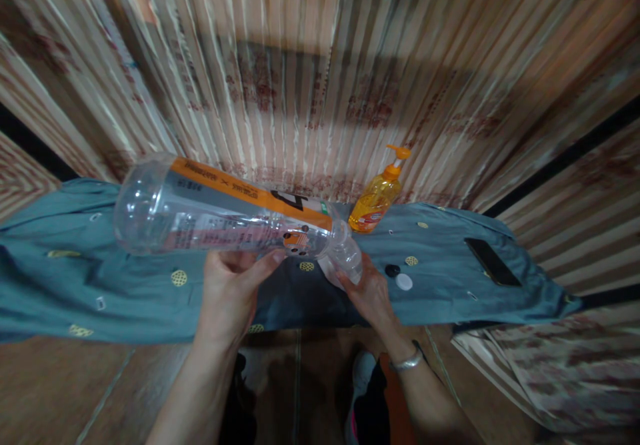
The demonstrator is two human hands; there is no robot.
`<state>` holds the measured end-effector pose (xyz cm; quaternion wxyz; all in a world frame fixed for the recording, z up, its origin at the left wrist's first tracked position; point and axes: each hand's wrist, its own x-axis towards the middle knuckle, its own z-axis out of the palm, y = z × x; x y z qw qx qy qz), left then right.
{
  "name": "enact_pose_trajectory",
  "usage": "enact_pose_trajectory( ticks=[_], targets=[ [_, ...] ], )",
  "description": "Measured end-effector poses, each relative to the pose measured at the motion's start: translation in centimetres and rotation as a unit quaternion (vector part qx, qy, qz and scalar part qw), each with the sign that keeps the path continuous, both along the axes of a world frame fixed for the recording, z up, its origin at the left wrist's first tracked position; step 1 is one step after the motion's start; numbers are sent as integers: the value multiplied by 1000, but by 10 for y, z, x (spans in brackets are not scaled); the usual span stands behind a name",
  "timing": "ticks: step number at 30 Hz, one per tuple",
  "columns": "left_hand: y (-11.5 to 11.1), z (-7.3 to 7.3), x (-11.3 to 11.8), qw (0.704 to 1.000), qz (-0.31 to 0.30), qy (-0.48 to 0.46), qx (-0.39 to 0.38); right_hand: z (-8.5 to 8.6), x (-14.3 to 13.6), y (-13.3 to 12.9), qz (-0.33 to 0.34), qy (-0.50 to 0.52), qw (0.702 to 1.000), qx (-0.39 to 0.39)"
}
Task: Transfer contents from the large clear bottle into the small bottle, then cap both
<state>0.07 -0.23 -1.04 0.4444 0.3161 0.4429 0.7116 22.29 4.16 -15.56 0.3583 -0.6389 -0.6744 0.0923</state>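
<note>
Left hand [231,292]: fingers curled up around the underside of a large clear plastic bottle [220,213], thumb pressed along its lower side near the label. Grip is closed on the bottle body, palm facing up.

Right hand [367,293]: fingers closed around the bottle's neck end, at the narrow shoulder. Whether a cap is on the neck cannot be told; the hand covers it. A metal bangle [407,362] sits on the right wrist.

Bottle: held roughly level in the air above the near edge of the table, base to the left and slightly raised, neck to the right and slightly lower. Looks empty. Orange band and a printed label run along its length.

Beneath the bottle: a table covered with a blue-grey cloth [75,285] with small yellow round patterns.

On the cloth, just right of the right hand: a small black cap [393,270] and a white cap [404,282], close together. Farther back, an orange pump bottle [377,195] stands upright. Well to the right, a dark phone [493,262] lies flat.

Behind the table: a striped curtain [320,65].
</note>
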Motion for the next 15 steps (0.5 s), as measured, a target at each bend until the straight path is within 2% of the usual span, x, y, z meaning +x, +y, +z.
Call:
enact_pose_trajectory(
  ticks=[15],
  targets=[
    [-1,2,1,1000,-5,6,2,1,2,0,6,-2,1000,1]
  ],
)
